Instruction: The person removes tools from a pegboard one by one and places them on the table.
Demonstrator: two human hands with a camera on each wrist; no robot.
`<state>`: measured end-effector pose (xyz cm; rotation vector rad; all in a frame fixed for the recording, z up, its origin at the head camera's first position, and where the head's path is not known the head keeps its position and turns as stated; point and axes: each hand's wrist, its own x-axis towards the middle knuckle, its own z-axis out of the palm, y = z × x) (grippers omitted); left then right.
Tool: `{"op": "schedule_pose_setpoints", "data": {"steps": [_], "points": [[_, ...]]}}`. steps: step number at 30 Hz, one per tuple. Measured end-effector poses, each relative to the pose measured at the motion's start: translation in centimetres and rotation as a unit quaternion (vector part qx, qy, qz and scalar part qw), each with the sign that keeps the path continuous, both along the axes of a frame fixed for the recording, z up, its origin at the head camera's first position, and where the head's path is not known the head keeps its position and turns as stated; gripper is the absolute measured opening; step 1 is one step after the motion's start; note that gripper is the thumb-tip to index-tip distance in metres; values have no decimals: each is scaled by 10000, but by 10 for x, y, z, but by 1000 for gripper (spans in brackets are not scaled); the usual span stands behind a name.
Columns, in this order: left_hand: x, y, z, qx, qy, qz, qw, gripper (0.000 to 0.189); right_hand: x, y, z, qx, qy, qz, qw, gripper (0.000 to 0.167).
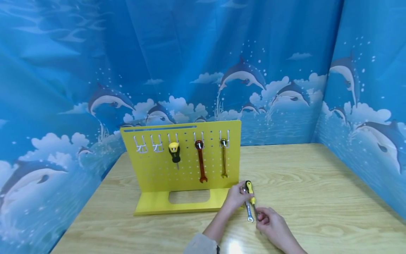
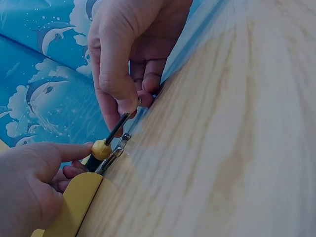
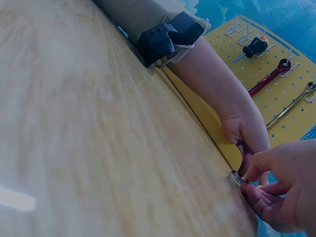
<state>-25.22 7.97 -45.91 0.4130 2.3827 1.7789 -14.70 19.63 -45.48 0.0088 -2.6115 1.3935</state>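
A yellow-and-black screwdriver [image 1: 250, 187] is on the table beside the right end of the yellow pegboard stand. My left hand [image 1: 235, 197] holds it by the handle, thumb across the yellow part. At its other end, my right hand [image 1: 273, 225] pinches the metal shaft [image 2: 116, 127] near the tip. Just left of the screwdriver lies a silver wrench [image 1: 248, 212], its open end toward me and its upper part partly behind my left fingers. Whether those fingers touch the wrench, I cannot tell. In the right wrist view my hands hide most of the screwdriver.
The yellow pegboard [image 1: 187, 176] stands upright on a flat base. From its white hooks hang a short stubby screwdriver [image 1: 174, 152], a red wrench [image 1: 201, 162] and a gold wrench [image 1: 224, 160]. Two hooks at the left [image 1: 141, 145] hold nothing. A dolphin-print curtain [image 1: 196, 63] surrounds the table.
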Motion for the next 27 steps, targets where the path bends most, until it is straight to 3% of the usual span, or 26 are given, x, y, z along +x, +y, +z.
{"op": "schedule_pose_setpoints", "data": {"steps": [27], "points": [[2, 0, 1, -94, -79, 68, 9999, 61, -1, 1, 0, 231, -103, -86, 9996, 41]]}}
